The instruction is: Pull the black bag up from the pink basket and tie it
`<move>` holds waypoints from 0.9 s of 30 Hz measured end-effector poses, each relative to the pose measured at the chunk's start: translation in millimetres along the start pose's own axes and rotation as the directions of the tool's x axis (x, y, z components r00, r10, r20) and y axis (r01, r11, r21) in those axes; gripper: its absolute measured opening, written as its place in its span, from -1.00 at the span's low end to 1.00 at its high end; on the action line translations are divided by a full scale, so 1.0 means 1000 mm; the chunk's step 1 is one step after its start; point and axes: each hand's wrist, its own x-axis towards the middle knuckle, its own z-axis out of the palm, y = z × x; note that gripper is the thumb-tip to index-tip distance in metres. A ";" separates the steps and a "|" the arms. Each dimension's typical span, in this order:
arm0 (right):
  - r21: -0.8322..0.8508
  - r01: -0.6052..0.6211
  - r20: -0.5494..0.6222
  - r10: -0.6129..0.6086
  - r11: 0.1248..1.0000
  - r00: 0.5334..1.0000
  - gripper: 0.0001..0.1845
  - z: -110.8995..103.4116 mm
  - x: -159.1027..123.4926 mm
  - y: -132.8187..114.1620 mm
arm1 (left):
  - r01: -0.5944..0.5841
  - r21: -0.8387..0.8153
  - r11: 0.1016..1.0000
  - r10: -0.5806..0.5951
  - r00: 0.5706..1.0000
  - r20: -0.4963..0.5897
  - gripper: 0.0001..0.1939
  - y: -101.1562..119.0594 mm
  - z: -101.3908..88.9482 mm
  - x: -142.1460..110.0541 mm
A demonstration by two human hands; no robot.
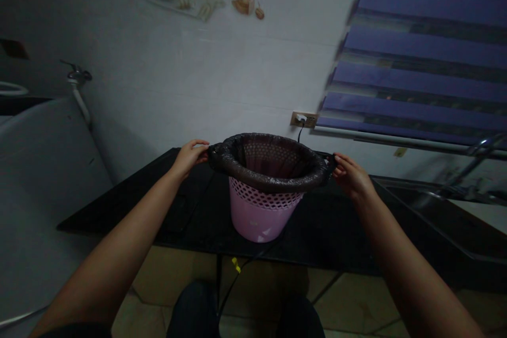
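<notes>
A pink perforated waste bin (pixel 259 216) stands on a black countertop (pixel 348 243). A dark bin liner (pixel 273 177) is folded over its rim and lines the inside. My left hand (pixel 190 157) pinches the liner's edge at the bin's left side. At the right side of the rim, my right hand (pixel 350 175) grips the liner's edge with closed fingers. Both arms reach forward from the bottom of the view.
A tiled wall rises behind the counter, with a socket and plugged cable (pixel 303 119). Purple striped blinds (pixel 428 58) hang at the right, above a sink and tap (pixel 471 169). A white appliance (pixel 43 169) stands at the left. A black cable (pixel 245 266) hangs below the counter.
</notes>
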 end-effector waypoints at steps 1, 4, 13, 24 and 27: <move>0.010 -0.040 -0.018 0.041 0.999 0.999 -0.78 0.001 -0.002 -0.002 | -0.002 0.028 1.000 0.002 1.000 -0.004 -0.91 0.000 -0.001 -0.001; 0.017 -0.106 -0.039 0.106 0.994 0.994 -0.77 0.001 -0.009 -0.005 | 0.002 0.065 0.998 -0.002 1.000 -0.005 -0.91 0.001 -0.004 -0.004; -0.083 -0.104 -0.025 0.102 0.991 0.994 -0.73 -0.010 -0.015 0.001 | -0.024 0.119 0.993 0.028 0.999 -0.034 -0.88 0.001 -0.012 -0.019; -0.510 0.429 0.032 -0.482 0.746 0.876 -0.74 -0.009 -0.045 0.000 | -0.468 0.176 0.866 0.458 0.883 0.100 -0.86 0.003 -0.001 -0.055; -0.549 0.510 0.127 -0.536 0.663 0.834 -0.76 0.002 -0.057 -0.008 | -0.487 0.173 0.856 0.470 0.873 0.134 -0.86 0.009 0.007 -0.065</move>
